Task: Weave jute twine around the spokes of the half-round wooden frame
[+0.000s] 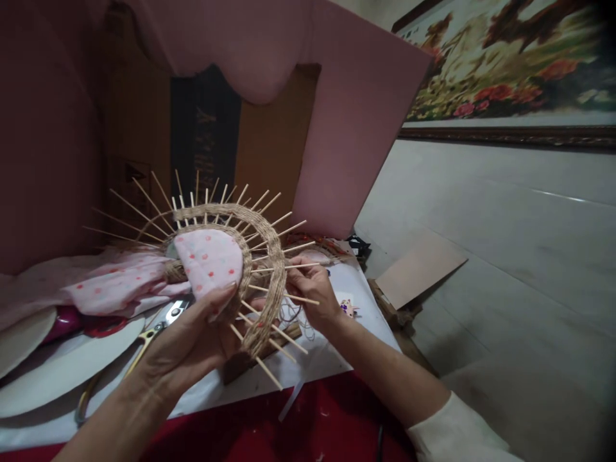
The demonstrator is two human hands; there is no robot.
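A half-round piece of woven twine [275, 256] with thin wooden sticks fanning outward stands raised above the table. Its inner half is covered with pink dotted fabric [214, 260]. My left hand [197, 340] grips it from below, thumb on the fabric and fingers behind the weave. At the outer right edge, my right hand [312, 292] has its fingers closed beside the stick ends; what they pinch is hidden. Loose thin strands [291, 311] hang just below the right hand. Scissors [144, 340] with gold-coloured handles lie by my left forearm.
Pink dotted cloth [115, 279] lies bunched at left, above white oval pieces [72, 366]. A wooden block [248, 366] rests below the weave. Behind stands a large pink panel [356, 115] with cardboard. A board [418, 266] leans against the tiled wall at right.
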